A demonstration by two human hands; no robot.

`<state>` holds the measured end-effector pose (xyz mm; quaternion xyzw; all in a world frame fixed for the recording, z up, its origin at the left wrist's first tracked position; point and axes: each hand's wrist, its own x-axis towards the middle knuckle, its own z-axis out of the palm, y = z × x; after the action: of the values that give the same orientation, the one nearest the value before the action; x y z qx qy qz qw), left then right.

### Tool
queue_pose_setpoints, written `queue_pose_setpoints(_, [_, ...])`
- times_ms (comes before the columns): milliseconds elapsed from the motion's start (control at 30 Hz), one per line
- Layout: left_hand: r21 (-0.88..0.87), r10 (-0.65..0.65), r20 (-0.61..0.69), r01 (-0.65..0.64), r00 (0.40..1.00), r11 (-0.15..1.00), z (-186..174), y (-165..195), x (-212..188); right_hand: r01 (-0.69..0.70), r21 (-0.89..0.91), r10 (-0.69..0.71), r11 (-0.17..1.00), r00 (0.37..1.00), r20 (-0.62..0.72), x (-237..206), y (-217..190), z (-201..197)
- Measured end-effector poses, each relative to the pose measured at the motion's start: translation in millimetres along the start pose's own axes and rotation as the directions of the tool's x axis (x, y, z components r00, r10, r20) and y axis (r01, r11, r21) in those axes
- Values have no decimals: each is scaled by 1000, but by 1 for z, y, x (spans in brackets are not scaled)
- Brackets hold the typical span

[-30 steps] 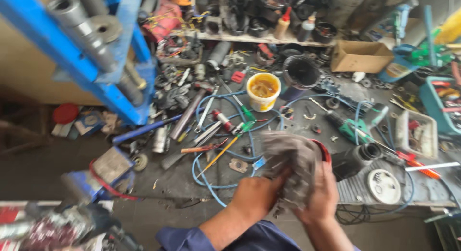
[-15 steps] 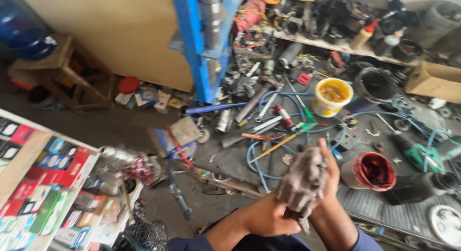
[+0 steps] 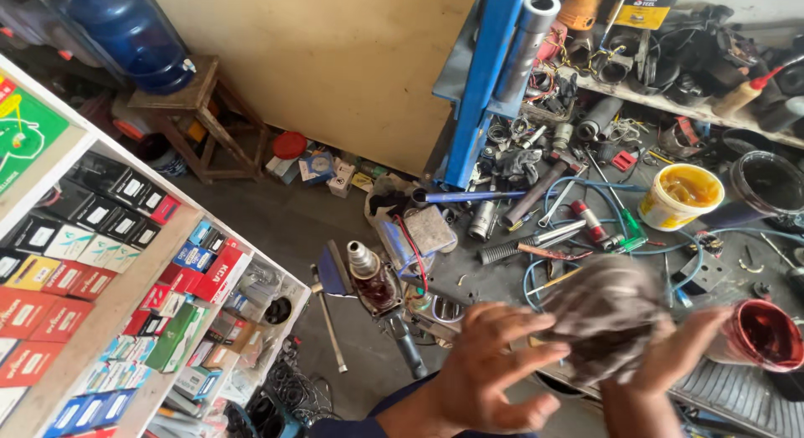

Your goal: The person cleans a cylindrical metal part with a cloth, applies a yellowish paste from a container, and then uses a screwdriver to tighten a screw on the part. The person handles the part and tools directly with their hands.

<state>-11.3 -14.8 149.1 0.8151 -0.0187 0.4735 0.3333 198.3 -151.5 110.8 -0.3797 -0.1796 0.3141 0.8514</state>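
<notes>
The view has swung since half a second ago: a big blue water jug (image 3: 134, 32) now shows far up and left of the yellow tub (image 3: 680, 195), and a shelf of small boxes (image 3: 100, 262) fills the left side. The grey metal part (image 3: 607, 316) sits lower than the tub, blurry. The right hand (image 3: 670, 363) holds it from below, fingers curled on it. The left hand (image 3: 486, 375) has let go, and its fingers (image 3: 511, 329) spread wide open just beside it.
</notes>
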Motion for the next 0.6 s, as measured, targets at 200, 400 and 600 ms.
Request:
queue_pose_setpoints(200, [250,-107,53,91,993,964,-16,-19,-13,-506,698,75,507,833,548,-85,96,47])
queue_pose_setpoints(400, [-49,-512,344,560,787,827,6,-61,-78,-456,64,377,888,801,465,-120,96,20])
queue_pose_setpoints(600, [-483,-588,311,657,746,578,69,-88,-116,-272,-789,294,552,948,-122,-128,83,-11])
